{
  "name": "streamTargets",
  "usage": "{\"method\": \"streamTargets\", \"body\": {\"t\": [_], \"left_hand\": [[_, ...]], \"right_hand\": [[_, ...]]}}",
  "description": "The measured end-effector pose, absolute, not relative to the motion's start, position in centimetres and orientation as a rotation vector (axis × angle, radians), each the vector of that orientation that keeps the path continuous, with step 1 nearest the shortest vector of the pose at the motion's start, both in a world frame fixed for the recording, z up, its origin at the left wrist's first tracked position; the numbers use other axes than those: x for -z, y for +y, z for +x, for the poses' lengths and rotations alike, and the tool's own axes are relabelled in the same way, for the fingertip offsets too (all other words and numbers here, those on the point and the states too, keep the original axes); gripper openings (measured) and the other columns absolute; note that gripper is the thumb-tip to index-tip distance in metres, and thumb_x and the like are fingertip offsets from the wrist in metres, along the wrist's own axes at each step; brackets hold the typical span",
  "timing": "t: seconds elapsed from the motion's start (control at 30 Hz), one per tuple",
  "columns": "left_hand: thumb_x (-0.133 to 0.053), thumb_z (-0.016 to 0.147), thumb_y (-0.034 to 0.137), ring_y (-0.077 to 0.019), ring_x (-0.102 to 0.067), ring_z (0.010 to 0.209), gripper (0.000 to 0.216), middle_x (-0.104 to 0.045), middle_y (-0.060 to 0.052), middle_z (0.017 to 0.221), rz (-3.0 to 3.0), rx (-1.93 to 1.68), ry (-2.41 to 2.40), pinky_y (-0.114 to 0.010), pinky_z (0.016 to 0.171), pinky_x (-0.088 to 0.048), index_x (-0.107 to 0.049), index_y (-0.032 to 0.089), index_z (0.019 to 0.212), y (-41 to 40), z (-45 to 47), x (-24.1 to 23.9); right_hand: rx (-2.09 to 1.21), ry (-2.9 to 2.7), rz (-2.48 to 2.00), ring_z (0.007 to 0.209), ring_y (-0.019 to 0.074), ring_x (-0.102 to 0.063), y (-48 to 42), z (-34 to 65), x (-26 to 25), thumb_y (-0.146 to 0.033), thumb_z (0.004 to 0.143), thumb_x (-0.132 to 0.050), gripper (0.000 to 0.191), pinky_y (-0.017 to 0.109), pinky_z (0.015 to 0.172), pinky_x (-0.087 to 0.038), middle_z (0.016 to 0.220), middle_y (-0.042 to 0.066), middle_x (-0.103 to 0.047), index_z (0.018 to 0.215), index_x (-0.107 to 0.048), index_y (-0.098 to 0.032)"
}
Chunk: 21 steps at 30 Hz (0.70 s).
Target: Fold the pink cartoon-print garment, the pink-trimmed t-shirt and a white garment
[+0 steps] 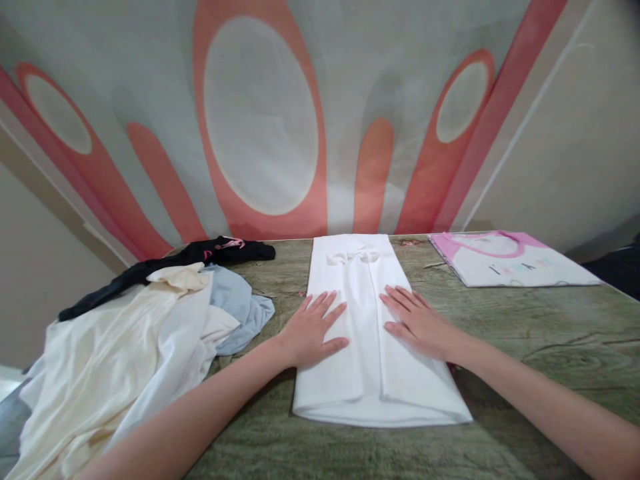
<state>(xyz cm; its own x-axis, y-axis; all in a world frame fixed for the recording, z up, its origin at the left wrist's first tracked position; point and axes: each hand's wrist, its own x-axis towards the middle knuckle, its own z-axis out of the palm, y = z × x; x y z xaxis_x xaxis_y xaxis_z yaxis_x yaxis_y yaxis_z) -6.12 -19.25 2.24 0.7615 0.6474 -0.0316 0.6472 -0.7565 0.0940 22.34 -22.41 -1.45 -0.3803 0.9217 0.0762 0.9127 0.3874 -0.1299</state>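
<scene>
A white garment (367, 333) lies flat on the table in front of me, its two sides folded inward so that they nearly meet along the middle. Near its far end is a small bow-like gathered piece (353, 256). My left hand (314, 330) rests palm down on the left folded side, fingers spread. On the right folded side lies my right hand (417, 323), also flat with its fingers stretched out. Neither hand grips the cloth. The garment's near edge is wider and shows its layers.
A loose heap of cream, white and light blue clothes (115, 347) lies to the left, with a black garment (170, 267) along its far side. At the far right is a folded pink and white shirt (515, 259). The wood-patterned table (540, 333) meets a patterned wall (345, 100).
</scene>
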Motion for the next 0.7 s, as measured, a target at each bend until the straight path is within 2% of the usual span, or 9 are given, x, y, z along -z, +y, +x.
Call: {"method": "streamTargets", "body": {"t": [0.33, 0.47, 0.57, 0.7], "left_hand": [[-0.021, 0.086, 0.065, -0.0278, -0.011, 0.134, 0.069, -0.011, -0.009, 0.148, 2.881, -0.047, 1.062, -0.047, 0.106, -0.007, -0.018, 0.023, 0.141, -13.5, -4.7, -1.3], [-0.020, 0.086, 0.064, -0.0276, -0.011, 0.134, 0.069, -0.012, -0.009, 0.148, 2.870, -0.034, 1.083, -0.048, 0.106, -0.007, -0.019, 0.023, 0.140, -11.7, -3.9, -1.3], [-0.020, 0.087, 0.063, -0.0279, -0.011, 0.134, 0.068, -0.012, -0.010, 0.148, 2.859, -0.019, 1.101, -0.049, 0.105, -0.007, -0.020, 0.022, 0.140, -11.3, -3.6, -1.4], [-0.020, 0.089, 0.060, -0.0270, -0.011, 0.134, 0.064, -0.011, -0.010, 0.148, 2.871, -0.026, 1.033, -0.047, 0.105, -0.009, -0.022, 0.021, 0.140, -12.4, -3.7, -1.3]], "right_hand": [[-0.079, -2.513, -1.713, 0.135, 0.0253, -0.016, -16.7, 24.1, 1.6, -0.058, 0.087, -0.020, 0.063, 0.048, 0.108, -0.014, 0.148, 0.005, -0.020, 0.141, -0.023, -0.024], [-0.058, -2.478, -1.717, 0.133, 0.0266, -0.019, -14.8, 24.7, 1.6, -0.056, 0.088, -0.022, 0.062, 0.049, 0.106, -0.017, 0.147, 0.007, -0.023, 0.139, -0.026, -0.021], [0.015, -2.418, -1.668, 0.128, 0.0279, -0.030, -14.5, 24.5, 1.1, -0.050, 0.089, -0.027, 0.055, 0.050, 0.104, -0.020, 0.140, 0.011, -0.037, 0.131, -0.041, -0.018], [0.015, -2.363, -1.375, 0.109, 0.0240, -0.049, -17.7, 21.9, -0.6, -0.038, 0.090, -0.036, 0.035, 0.044, 0.096, -0.032, 0.114, 0.010, -0.059, 0.111, -0.057, -0.019]]}}
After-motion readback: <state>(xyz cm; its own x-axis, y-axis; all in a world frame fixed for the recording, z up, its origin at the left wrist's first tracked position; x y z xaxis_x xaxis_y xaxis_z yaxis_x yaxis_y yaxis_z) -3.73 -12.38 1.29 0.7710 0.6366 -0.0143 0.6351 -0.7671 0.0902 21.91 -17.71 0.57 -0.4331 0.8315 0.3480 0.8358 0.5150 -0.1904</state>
